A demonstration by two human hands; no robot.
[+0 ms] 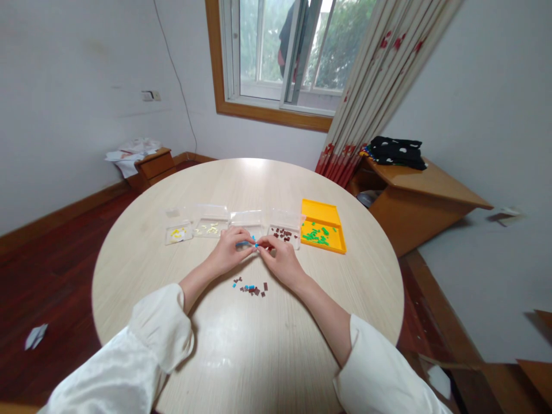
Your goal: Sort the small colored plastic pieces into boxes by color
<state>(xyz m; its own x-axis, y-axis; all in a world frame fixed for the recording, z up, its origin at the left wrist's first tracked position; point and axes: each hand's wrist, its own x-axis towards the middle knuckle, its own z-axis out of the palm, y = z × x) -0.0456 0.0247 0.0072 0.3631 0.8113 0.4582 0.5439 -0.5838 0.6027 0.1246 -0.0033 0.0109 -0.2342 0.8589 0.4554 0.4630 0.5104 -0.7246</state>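
My left hand [228,251] and my right hand [280,259] meet over the middle of the round wooden table [245,345]. Both pinch a small blue brick piece [248,244] held between their fingertips. Just in front of my hands lies a small scatter of loose brown and blue bricks [251,287]. Behind my hands stands a row of clear plastic boxes: one with yellow bricks [177,233], one with pale yellow bricks [209,225], one partly hidden by my fingers [246,219], one with brown bricks [284,230].
An orange tray [324,217] with green bricks sits at the right end of the row. A wooden cabinet [414,195] with dark cloth stands right of the table, a curtain and window behind. Paper scraps lie on the red floor at left.
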